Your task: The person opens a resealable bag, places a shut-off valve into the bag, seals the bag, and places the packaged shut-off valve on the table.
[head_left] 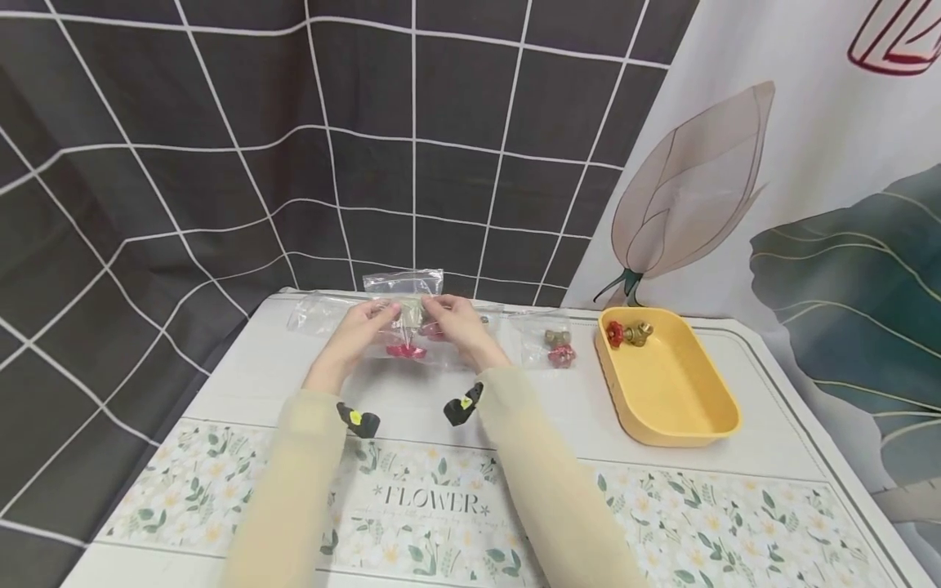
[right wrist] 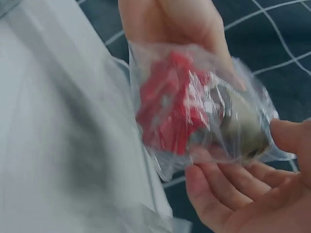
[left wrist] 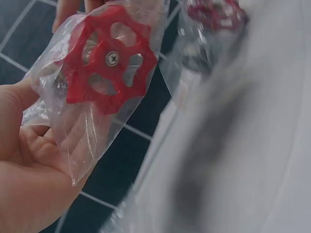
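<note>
Both hands hold one clear plastic bag (head_left: 403, 282) with a brass gate valve (right wrist: 241, 124) inside. The valve's red handwheel (left wrist: 111, 59) faces down toward the table in the head view. My left hand (head_left: 356, 332) grips the bag's left side, thumb near the valve body. On the other side, my right hand (head_left: 465, 328) pinches the bag, its thumb at the brass end and its fingers beneath in the right wrist view. The bag is raised near the table's back edge, above other clear bags.
Another bagged valve (head_left: 561, 354) lies right of the hands. Further right stands a yellow tray (head_left: 672, 437) with an unbagged red-handled valve (head_left: 638, 333) in its back left corner. A clear bag (head_left: 312, 316) lies at the left. Dark checked cloth (head_left: 367, 180) hangs behind the white table.
</note>
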The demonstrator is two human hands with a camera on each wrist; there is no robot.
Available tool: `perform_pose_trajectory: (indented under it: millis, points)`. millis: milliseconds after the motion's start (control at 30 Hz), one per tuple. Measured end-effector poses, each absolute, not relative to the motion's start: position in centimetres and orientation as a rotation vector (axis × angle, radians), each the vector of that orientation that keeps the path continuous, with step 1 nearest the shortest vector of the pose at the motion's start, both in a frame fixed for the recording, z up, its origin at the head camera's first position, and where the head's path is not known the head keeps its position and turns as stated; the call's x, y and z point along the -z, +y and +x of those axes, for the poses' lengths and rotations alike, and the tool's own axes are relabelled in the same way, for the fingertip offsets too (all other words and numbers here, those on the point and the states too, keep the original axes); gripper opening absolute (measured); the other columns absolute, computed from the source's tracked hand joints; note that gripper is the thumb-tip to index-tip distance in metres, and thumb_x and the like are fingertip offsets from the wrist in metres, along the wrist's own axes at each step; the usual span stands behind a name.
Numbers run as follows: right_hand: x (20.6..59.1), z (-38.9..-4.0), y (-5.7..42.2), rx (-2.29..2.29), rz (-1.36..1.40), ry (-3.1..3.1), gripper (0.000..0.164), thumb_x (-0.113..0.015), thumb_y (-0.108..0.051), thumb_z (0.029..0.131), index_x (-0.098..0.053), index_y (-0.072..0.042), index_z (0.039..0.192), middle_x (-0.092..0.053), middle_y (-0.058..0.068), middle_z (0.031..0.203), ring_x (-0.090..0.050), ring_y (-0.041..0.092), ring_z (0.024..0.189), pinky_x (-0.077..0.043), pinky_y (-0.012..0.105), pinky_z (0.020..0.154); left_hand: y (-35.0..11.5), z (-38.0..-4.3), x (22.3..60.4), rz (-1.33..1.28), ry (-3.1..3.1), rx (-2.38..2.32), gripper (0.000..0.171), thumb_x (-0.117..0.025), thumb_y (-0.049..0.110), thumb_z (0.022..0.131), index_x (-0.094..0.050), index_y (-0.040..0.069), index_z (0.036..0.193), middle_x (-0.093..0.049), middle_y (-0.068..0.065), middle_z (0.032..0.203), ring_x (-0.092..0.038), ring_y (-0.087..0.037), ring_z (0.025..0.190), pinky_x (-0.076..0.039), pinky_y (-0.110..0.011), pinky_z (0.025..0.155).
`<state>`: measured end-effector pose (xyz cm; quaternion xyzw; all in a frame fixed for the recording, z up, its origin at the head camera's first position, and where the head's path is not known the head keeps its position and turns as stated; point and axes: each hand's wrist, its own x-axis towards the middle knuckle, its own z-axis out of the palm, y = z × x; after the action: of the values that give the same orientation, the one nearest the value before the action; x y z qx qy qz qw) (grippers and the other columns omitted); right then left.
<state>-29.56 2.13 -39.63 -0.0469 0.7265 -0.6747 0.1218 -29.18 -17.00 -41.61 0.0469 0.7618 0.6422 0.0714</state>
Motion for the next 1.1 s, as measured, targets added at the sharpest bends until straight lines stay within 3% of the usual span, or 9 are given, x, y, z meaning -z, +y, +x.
perform_pose_trajectory:
  millis: [100, 333, 500, 600, 733, 933, 1100]
  points:
    - [40.1, -30.2, 0.8, 2.014, -0.099, 2.010, 0.039, -0.052, -0.019, 0.102, -0.050, 0.008, 0.131, -0.063, 0.017, 0.108, -0.063, 0.039, 0.103, -0.052, 0.045, 0.092, -17.8, -30.0, 42.2, 0.038, 2.260, -1.930, 0.057, -0.055, 0.038, 0.100, -0.048, -0.008, 0.134, -0.052, -0.020, 0.131, -0.048, -0.032, 0.123, -0.033, -0.045, 0.111]
    - [41.2, -31.0, -1.1, 2.049, 0.040, 1.961, 0.053, -0.054, -0.004, 0.094, -0.036, 0.011, 0.142, -0.058, 0.022, 0.119, -0.063, 0.031, 0.101, -0.053, 0.035, 0.090, -18.2, -31.2, 42.8, -0.085, 2.172, -1.951, 0.055, -0.054, 0.039, 0.100, -0.050, -0.008, 0.129, -0.057, -0.006, 0.113, -0.055, -0.018, 0.107, -0.038, -0.041, 0.107]
    - [42.6, -30.9, -1.7, 2.037, 0.089, 1.982, 0.060, -0.055, -0.004, 0.088, -0.036, 0.009, 0.143, -0.056, 0.019, 0.123, -0.061, 0.023, 0.100, -0.053, 0.029, 0.087, -18.1, -31.6, 43.7, -0.196, 2.189, -1.889, 0.055, -0.056, 0.039, 0.100, -0.051, -0.008, 0.128, -0.050, -0.017, 0.132, -0.042, -0.031, 0.128, -0.026, -0.046, 0.114]
    - [43.0, -30.8, -1.8, 2.040, 0.091, 1.973, 0.058, -0.053, -0.003, 0.089, -0.037, 0.011, 0.142, -0.060, 0.018, 0.113, -0.059, 0.018, 0.084, -0.053, 0.026, 0.078, -18.1, -31.7, 44.2, -0.209, 2.195, -1.854, 0.062, -0.055, 0.037, 0.101, -0.041, -0.010, 0.139, -0.036, -0.023, 0.149, -0.030, -0.036, 0.140, -0.022, -0.047, 0.116]
    - [43.3, -30.6, -2.2, 2.054, 0.100, 1.947, 0.057, -0.051, -0.001, 0.089, -0.036, 0.011, 0.142, -0.058, 0.015, 0.108, -0.054, 0.013, 0.075, -0.052, 0.023, 0.070, -18.5, -31.9, 44.6, -0.226, 2.180, -1.830, 0.067, -0.053, 0.036, 0.101, -0.031, -0.008, 0.146, -0.029, -0.023, 0.154, -0.025, -0.037, 0.143, -0.021, -0.048, 0.117]
    - [43.4, -30.6, -2.5, 2.089, 0.143, 1.873, 0.065, -0.050, 0.003, 0.087, -0.028, 0.010, 0.147, -0.048, 0.022, 0.134, -0.058, 0.022, 0.097, -0.053, 0.030, 0.089, -18.5, -32.4, 45.0, -0.182, 2.166, -1.770, 0.061, -0.046, 0.034, 0.105, -0.030, -0.008, 0.146, -0.034, -0.025, 0.150, -0.030, -0.039, 0.140, -0.024, -0.048, 0.115]
    - [43.8, -30.7, -2.6, 2.058, 0.128, 1.920, 0.063, -0.053, 0.002, 0.086, -0.032, 0.013, 0.143, -0.045, 0.025, 0.139, -0.052, 0.033, 0.120, -0.045, 0.037, 0.102, -18.2, -32.5, 45.0, -0.172, 2.163, -1.754, 0.061, -0.040, 0.032, 0.106, -0.025, -0.010, 0.148, -0.034, -0.027, 0.149, -0.033, -0.039, 0.139, -0.027, -0.046, 0.114]
